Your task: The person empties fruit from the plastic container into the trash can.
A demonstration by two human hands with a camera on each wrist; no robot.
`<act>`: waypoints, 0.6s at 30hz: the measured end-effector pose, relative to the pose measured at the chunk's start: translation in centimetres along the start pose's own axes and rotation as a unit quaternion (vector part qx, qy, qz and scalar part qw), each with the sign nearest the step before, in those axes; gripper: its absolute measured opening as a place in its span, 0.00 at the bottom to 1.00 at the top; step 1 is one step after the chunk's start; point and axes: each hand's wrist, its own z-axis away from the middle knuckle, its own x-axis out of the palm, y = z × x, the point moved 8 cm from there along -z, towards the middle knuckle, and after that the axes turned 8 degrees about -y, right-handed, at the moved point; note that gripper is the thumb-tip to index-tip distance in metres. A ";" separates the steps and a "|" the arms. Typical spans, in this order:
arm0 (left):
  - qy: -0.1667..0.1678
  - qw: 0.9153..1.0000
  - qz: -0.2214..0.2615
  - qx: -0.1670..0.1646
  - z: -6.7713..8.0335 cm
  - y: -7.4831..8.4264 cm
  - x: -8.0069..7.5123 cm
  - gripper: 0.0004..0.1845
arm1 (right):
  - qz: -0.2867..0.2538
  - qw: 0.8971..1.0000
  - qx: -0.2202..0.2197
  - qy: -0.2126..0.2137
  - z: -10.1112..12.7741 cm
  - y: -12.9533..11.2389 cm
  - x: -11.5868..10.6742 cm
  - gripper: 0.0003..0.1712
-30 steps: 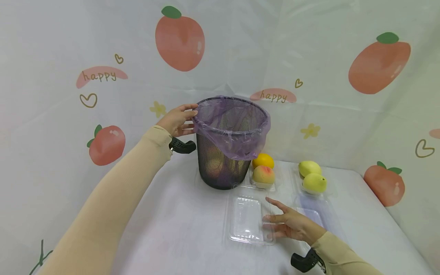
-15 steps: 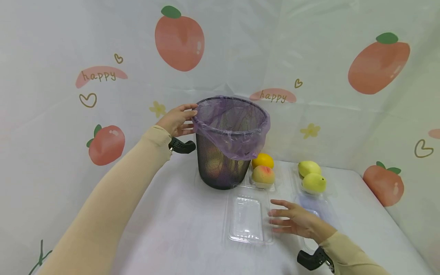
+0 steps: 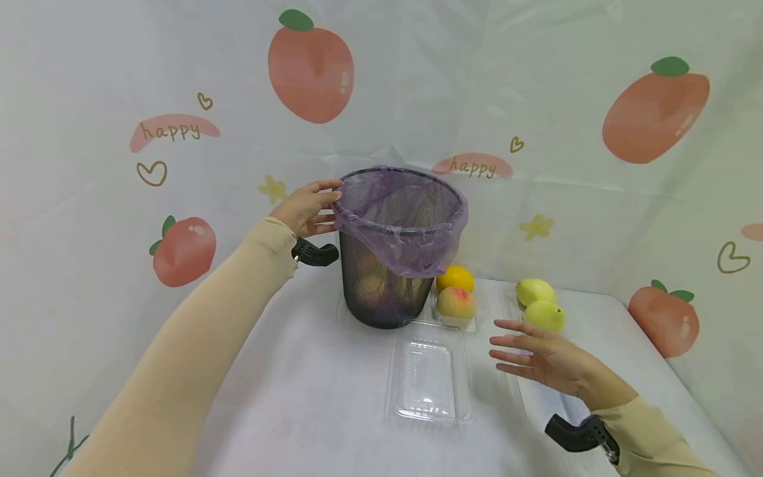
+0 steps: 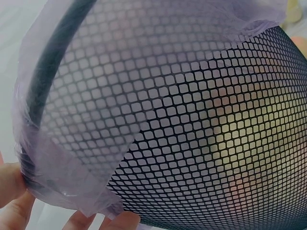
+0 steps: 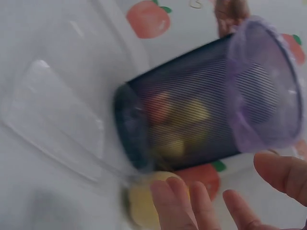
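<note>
In the head view my left hand [image 3: 305, 211] holds the left rim of a black mesh wastebasket [image 3: 381, 285] lined with a purple bag [image 3: 417, 248]. The left wrist view shows its fingers [image 4: 122, 221] against the bag folded over the rim. My right hand [image 3: 554, 361] hangs above the table with fingers apart and nothing between them. To its left lies a clear plastic clamshell container [image 3: 428, 381] with its lid raised flat beside the basket. Behind this hand sit two lemons [image 3: 544, 316]. Blurred red and yellow fruit shows through the mesh in the right wrist view.
An orange [image 3: 456, 278] and a peach [image 3: 456, 303] sit in a clear container just right of the basket. Another clear container lies under the right hand, partly hidden. A fruit-printed cloth backdrop [image 3: 381, 79] rises behind the white table [image 3: 298, 397].
My right hand has drawn away from the clear clamshell container, up and to the right, toward the lemons. My left hand and the wastebasket have stayed in place.
</note>
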 end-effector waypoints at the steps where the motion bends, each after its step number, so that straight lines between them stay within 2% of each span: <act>1: 0.000 1.000 0.001 0.000 0.0 0.0 0.0 0.25 | -0.007 1.000 -0.013 -0.005 0.3 -0.6 -0.2 0.15; 6: 0.003 1.000 0.000 -0.001 -0.1 0.0 -0.1 0.25 | -0.050 0.995 -0.077 -0.034 1.6 -3.6 -1.8 0.19; 12: 0.003 1.000 0.004 -0.001 -0.3 -0.1 -0.2 0.25 | -0.138 0.977 -0.138 -0.081 3.2 -5.8 -5.0 0.25; 15: 0.002 1.000 0.002 0.002 -0.3 -0.1 -0.2 0.25 | -0.152 0.977 -0.141 -0.042 3.7 -5.7 -7.5 0.24; 18: 0.000 1.000 -0.002 0.005 -0.4 -0.1 -0.2 0.25 | -0.168 0.976 -0.134 0.030 4.3 -5.1 -10.5 0.21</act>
